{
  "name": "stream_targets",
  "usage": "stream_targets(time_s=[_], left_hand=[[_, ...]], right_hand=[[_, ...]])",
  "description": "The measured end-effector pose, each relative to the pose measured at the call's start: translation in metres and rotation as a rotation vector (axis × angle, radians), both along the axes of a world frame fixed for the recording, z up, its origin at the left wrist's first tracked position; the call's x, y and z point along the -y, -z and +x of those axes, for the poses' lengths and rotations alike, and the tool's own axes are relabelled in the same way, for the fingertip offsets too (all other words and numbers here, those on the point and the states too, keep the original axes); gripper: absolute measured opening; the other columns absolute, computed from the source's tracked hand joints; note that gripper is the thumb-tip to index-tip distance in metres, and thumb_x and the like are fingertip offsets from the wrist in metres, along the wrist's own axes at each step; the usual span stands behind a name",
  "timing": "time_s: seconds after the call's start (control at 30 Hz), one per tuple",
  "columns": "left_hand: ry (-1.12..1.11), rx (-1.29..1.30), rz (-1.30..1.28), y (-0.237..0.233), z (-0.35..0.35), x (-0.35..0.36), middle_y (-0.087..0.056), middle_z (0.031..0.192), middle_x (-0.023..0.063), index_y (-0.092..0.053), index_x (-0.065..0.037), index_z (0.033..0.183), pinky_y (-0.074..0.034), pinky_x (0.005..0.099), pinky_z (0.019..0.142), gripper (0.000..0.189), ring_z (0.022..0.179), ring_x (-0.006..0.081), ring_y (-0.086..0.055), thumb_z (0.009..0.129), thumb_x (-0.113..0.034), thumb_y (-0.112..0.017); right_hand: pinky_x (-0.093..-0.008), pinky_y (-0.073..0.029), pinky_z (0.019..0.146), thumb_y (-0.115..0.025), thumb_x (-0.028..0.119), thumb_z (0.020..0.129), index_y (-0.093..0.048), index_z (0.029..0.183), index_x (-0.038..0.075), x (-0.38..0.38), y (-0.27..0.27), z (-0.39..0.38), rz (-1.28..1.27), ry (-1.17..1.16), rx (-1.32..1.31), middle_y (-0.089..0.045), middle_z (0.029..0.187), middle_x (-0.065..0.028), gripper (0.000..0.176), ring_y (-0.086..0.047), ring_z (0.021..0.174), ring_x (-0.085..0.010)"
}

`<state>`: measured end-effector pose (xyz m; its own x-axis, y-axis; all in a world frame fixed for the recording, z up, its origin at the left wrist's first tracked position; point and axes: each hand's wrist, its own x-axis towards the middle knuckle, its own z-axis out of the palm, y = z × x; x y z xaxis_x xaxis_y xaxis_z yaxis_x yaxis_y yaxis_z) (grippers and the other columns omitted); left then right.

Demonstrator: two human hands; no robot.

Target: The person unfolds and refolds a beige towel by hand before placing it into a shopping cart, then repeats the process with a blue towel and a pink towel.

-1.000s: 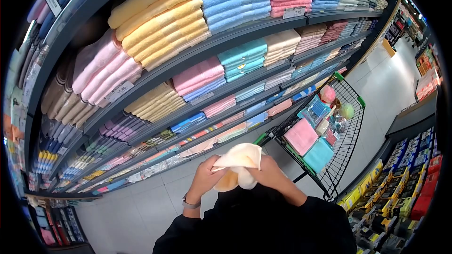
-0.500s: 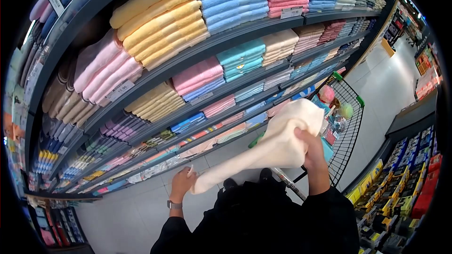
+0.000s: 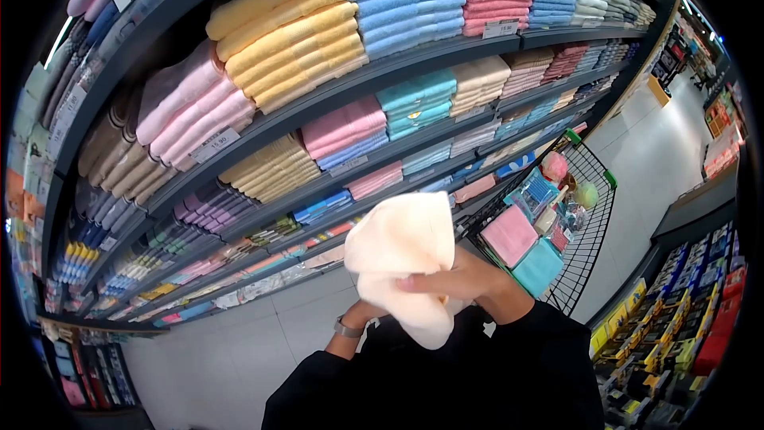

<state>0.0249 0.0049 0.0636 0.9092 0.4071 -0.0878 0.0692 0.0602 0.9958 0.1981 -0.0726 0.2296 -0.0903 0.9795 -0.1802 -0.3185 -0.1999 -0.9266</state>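
Observation:
A cream towel [image 3: 406, 231] is partly folded and bunched in front of my body. My right hand [image 3: 446, 283] grips it from the right, with the thumb lying over the cloth and the other fingers mostly covered. On the lower left side my left hand [image 3: 362, 314], a watch [image 3: 344, 328] on its wrist, holds the towel from behind; its fingers are largely hidden by the cloth. Part of the towel hangs down below my right hand.
Shelves [image 3: 318, 95] of folded towels fill the left and front, with yellow towels [image 3: 294, 56] and blue towels [image 3: 410, 12] higher up. At right stands a shopping cart [image 3: 593, 231] holding a pink towel [image 3: 509, 235], a teal towel [image 3: 539, 267] and packaged goods. Another display [image 3: 676, 318] is at lower right.
The towel was stretched between my two spread hands; now my hands are close together and it is gathered. My right hand moved left, uncovering the cart's contents.

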Motion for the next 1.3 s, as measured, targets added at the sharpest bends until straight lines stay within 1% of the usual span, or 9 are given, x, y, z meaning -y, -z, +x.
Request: stream_targets(time_s=[0.27,0.43,0.6,0.63,0.67,0.73,0.8,1.1,1.3], left_hand=[[-0.354,-0.048,-0.197,0.045,-0.072,-0.036,-0.068,0.107,0.0069,-0.065,0.003,0.113,-0.048,0.0278,0.087,0.026,0.094,0.0128,-0.062,0.091,-0.007,-0.055],[-0.465,-0.059,0.010,-0.055,-0.057,-0.006,-0.065,0.092,0.0019,-0.065,0.002,0.109,-0.047,0.0263,0.068,0.023,0.076,0.0093,-0.057,0.093,-0.012,-0.056],[0.062,0.282,0.677,-0.131,0.005,0.060,-0.063,0.091,0.0181,-0.055,0.001,0.103,-0.054,0.0421,0.068,0.022,0.079,0.0359,-0.065,0.082,-0.001,-0.053],[0.036,0.390,0.729,-0.144,0.026,0.068,-0.059,0.077,0.0138,-0.054,-0.001,0.092,-0.051,0.0424,0.057,0.011,0.065,0.0343,-0.061,0.081,-0.002,-0.057],[0.041,0.431,0.755,-0.139,0.037,0.079,-0.056,0.073,0.0136,-0.053,-0.001,0.094,-0.051,0.0410,0.055,0.013,0.063,0.0335,-0.061,0.081,-0.001,-0.055],[0.098,0.436,0.721,-0.136,0.042,0.086,-0.055,0.072,0.0142,-0.053,0.001,0.091,-0.050,0.0399,0.055,0.010,0.063,0.0326,-0.060,0.082,-0.002,-0.056],[0.128,0.404,0.678,-0.123,0.039,0.091,-0.055,0.074,0.0145,-0.054,0.002,0.091,-0.050,0.0395,0.056,0.010,0.065,0.0324,-0.061,0.083,-0.003,-0.057],[-0.005,0.378,0.443,-0.103,-0.009,0.052,-0.055,0.125,0.0189,-0.065,0.005,0.110,-0.045,0.0388,0.093,0.025,0.108,0.0317,-0.058,0.089,-0.009,-0.063],[-0.448,0.301,-0.485,-0.047,-0.117,0.004,-0.063,0.115,0.0111,-0.057,0.007,0.118,-0.043,0.0336,0.098,0.035,0.107,0.0224,-0.060,0.088,-0.012,-0.061]], right_hand=[[-0.0346,-0.047,0.091,-0.063,0.014,0.088,-0.056,0.119,-0.003,-0.015,0.013,0.061,0.236,0.389,0.585,-0.062,0.114,-0.0165,0.036,-0.060,0.106,-0.0249],[-0.0350,-0.047,0.086,-0.056,0.005,0.087,-0.061,0.114,-0.001,-0.042,0.037,0.089,0.551,0.629,0.931,-0.065,0.106,-0.0159,0.029,-0.063,0.096,-0.0290],[-0.0221,-0.044,0.074,-0.054,0.001,0.090,-0.061,0.103,-0.002,-0.099,0.056,0.057,0.761,0.935,0.549,-0.061,0.090,-0.0053,0.015,-0.055,0.082,-0.0072],[-0.0212,-0.043,0.069,-0.055,0.004,0.091,-0.057,0.103,0.002,-0.110,0.067,0.041,0.736,0.883,0.065,-0.056,0.084,-0.0044,0.012,-0.052,0.073,-0.0078],[-0.0220,-0.043,0.068,-0.055,0.008,0.093,-0.055,0.103,0.004,-0.101,0.045,0.020,0.645,0.895,0.487,-0.054,0.083,-0.0038,0.011,-0.050,0.070,-0.0089],[-0.0240,-0.043,0.068,-0.056,0.016,0.095,-0.052,0.103,0.006,-0.099,0.023,-0.001,0.468,0.888,0.483,-0.052,0.082,-0.0031,0.013,-0.048,0.067,-0.0108],[-0.0262,-0.043,0.069,-0.055,0.022,0.096,-0.050,0.102,0.007,-0.107,0.029,-0.008,0.299,0.831,-0.356,-0.051,0.082,-0.0028,0.017,-0.048,0.066,-0.0124],[-0.0262,-0.052,0.071,-0.057,0.015,0.095,-0.059,0.107,0.001,-0.102,0.074,0.026,0.323,0.821,-0.134,-0.063,0.094,-0.0062,0.019,-0.063,0.082,-0.0132],[-0.0318,-0.054,0.084,-0.056,0.009,0.088,-0.059,0.112,-0.004,-0.070,0.094,0.066,0.118,0.649,-0.308,-0.066,0.106,-0.0126,0.028,-0.066,0.096,-0.0216]])
